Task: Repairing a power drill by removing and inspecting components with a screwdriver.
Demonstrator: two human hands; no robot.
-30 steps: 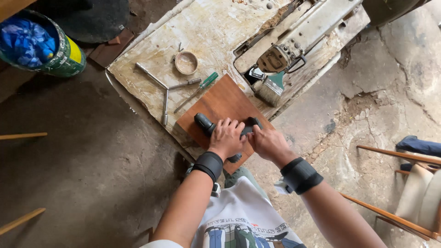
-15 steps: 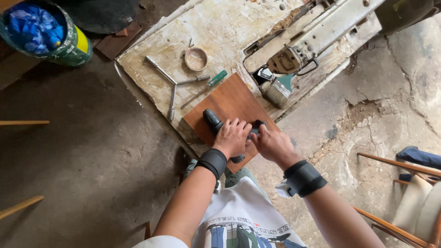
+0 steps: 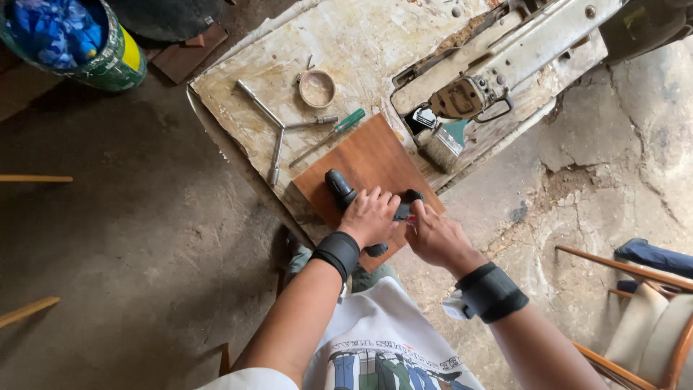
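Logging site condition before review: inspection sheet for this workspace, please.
Surface: worn, paint-stained board lying on cracked ground.
Job's things: black power tool on a brown wooden panel.
Clutter: metal cross wrench, green-handled screwdriver, small round dish, paintbrush, chainsaw.
Grippers: left hand on top of the tool; right hand at its end, fingers touching it. Black wrist wraps on both.
Cables: nothing seen.
Surroundings: green bucket of blue material, wooden chair.
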